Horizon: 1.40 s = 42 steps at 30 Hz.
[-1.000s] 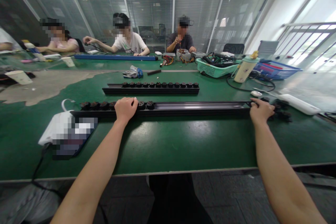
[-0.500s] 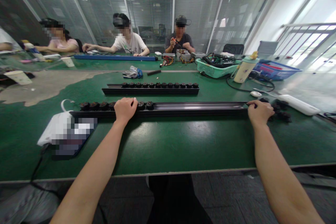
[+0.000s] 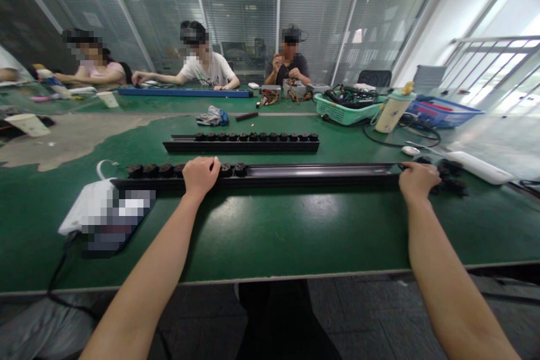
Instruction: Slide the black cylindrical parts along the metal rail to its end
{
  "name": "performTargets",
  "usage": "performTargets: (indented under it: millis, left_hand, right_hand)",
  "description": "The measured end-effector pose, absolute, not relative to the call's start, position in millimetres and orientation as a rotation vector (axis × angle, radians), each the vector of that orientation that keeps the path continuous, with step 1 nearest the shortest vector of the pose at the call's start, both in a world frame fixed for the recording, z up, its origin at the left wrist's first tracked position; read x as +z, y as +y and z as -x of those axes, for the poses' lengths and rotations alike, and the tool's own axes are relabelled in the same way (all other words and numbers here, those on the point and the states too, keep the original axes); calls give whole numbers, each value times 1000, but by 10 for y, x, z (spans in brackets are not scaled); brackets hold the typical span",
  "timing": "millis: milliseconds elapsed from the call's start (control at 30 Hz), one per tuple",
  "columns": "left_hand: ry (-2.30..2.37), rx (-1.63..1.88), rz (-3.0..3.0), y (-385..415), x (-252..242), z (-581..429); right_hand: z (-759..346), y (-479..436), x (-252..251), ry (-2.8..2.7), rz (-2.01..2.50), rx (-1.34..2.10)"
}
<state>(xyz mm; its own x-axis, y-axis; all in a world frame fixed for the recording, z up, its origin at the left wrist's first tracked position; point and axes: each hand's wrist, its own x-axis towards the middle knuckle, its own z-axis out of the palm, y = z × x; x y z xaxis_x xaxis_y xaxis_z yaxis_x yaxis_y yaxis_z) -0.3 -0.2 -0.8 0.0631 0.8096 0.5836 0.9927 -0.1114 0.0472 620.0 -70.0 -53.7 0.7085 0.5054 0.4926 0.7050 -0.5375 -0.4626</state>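
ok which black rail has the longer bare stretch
The near rail, under the left hand: bare from about midway to the right hand; the far rail has only a short gap at its left end.

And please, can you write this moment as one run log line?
left hand: on long black rail, among black pieces | right hand: at rail's right end | behind: shorter black rail, green basket

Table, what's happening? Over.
Left grip closed on near black rail, right grip at right end. Black modules partly filling rail. Loose black parts beside right grip.
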Motion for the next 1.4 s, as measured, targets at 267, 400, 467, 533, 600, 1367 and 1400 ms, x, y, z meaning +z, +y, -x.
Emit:
performTargets:
  millis: [267,400,467,533,600,1367,1400]
  left_hand:
    - [-1778,-684,1973,9,-23,12]
    - [-1775,-667,1962,15,-24,9]
    - [-1772,-671,1963,14,-24,8]
    - [-1766,-680,1966,12,-25,9]
    - [-1763,-685,1968,13,-29,13]
    - [-1643,-752,2012,-5,-66,66]
    - [-1642,-750,2009,-9,-65,64]
  right_hand:
    - [-6278,-659,-627,-741,2330,-328]
    - [-6363,-607,-670,-626,2325,-211]
    - [-6353,-608,-662,-635,2315,-245]
    - [-6245,-627,-617,-740,2288,-352]
    - [-6011,-650,-534,-905,2240,-468]
    - [-1769,-354,-37,-2149,1208,27]
    - [-1753,-358,-64,-2128,1206,18]
